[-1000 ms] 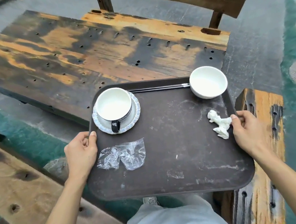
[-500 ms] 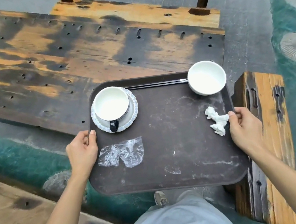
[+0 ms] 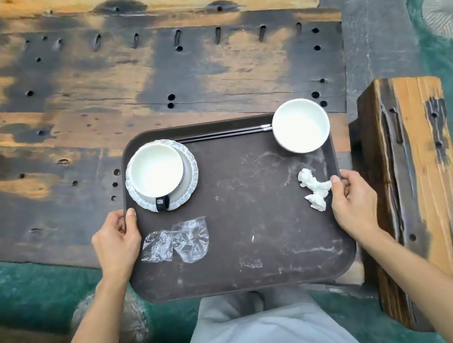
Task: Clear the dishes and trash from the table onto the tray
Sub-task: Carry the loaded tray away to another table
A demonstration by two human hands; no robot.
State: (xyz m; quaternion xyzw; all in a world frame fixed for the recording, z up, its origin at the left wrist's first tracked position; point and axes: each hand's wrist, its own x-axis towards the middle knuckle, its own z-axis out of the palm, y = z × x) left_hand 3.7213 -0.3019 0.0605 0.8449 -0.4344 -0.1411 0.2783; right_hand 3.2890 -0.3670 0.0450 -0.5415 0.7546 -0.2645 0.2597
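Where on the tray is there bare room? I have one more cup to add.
The tray is bare across its middle and near edge, between the plastic wrap and the crumpled tissue. The far edge is crowded: cup on saucer, chopsticks, bowl.

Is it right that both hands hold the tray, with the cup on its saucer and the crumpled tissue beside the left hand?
Not quite. In the head view the crumpled tissue lies beside the right hand, not the left hand. The rest is right.

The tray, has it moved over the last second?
Yes. The tray, held by both hands, now reaches farther over the wooden table, toward its far edge.
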